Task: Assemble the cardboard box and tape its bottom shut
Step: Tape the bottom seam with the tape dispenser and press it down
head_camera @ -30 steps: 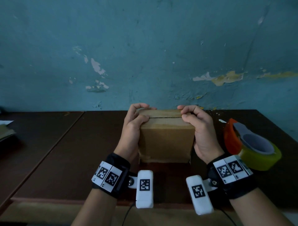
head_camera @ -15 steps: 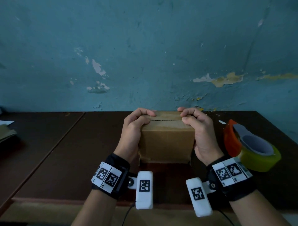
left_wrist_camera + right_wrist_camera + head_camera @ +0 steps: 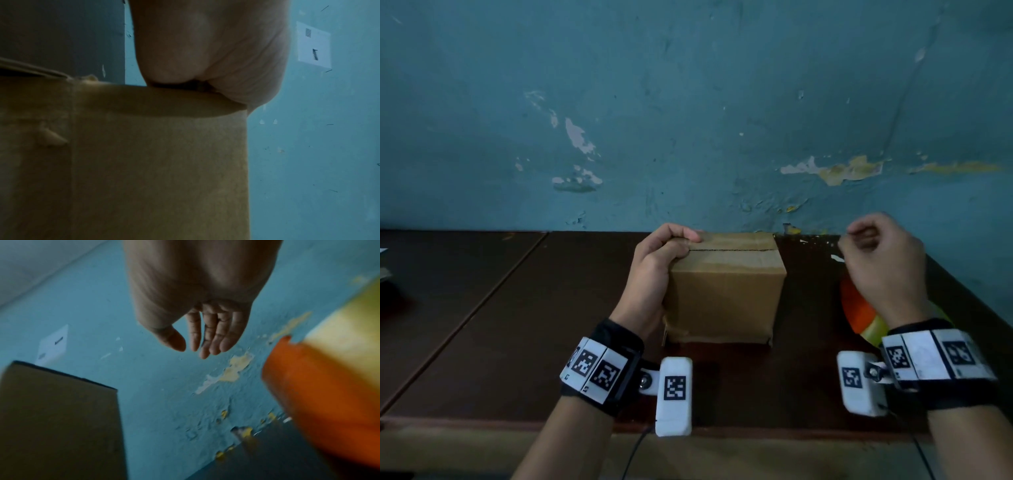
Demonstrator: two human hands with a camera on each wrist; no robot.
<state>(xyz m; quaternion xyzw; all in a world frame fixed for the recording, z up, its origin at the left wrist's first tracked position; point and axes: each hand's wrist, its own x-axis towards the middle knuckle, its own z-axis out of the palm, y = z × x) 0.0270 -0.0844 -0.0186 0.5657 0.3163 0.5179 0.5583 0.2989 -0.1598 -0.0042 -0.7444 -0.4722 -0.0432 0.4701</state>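
The brown cardboard box [image 3: 724, 294] stands on the dark wooden table [image 3: 517, 325] with its two flaps folded flat on top and a seam between them. My left hand [image 3: 654, 270] grips the box's upper left edge, fingers curled over the flaps; the left wrist view shows the palm [image 3: 205, 48] pressed against the box [image 3: 144, 162]. My right hand [image 3: 880, 260] hovers to the right of the box, fingers loosely curled and holding nothing, above the orange and yellow tape dispenser [image 3: 859, 315]. The right wrist view shows its relaxed fingers [image 3: 205, 331], the box [image 3: 57, 418] and the dispenser [image 3: 320, 386].
A peeling blue wall [image 3: 688, 120] rises right behind the table. A second table [image 3: 431, 291] adjoins at the left, with papers [image 3: 383, 270] at the frame's edge. The table's front edge [image 3: 482, 425] runs just below my wrists.
My right hand has let go of the box's right top edge and moved right, over the tape dispenser. The left hand keeps its grip and the box has not moved.
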